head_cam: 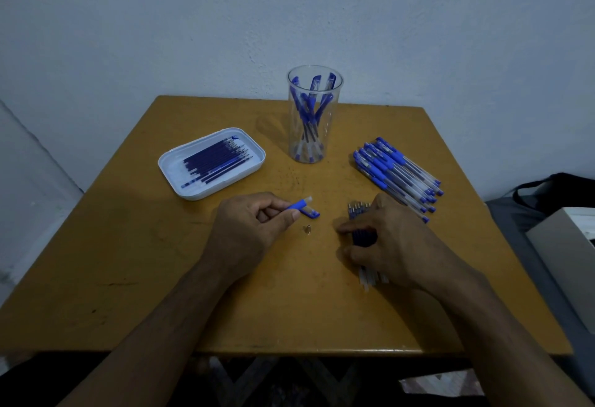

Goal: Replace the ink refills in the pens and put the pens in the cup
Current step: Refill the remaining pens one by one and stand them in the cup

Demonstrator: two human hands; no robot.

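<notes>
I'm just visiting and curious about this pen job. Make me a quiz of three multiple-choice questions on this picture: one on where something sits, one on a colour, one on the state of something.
1. Where does the white tray of refills lie, relative to the clear cup?
A. to its left
B. to its right
C. inside it

2. What colour are the caps of the pens in the pile on the right of the table?
A. red
B. blue
C. green

3. What is the left hand doing?
A. lying flat and empty
B. pinching a blue pen part
C. reaching into the cup

Answers:
1. A, the tray sits on the table left of the cup.
2. B, every cap in the pile looks blue.
3. B, thumb and fingers close on the blue piece just above the table.
</notes>
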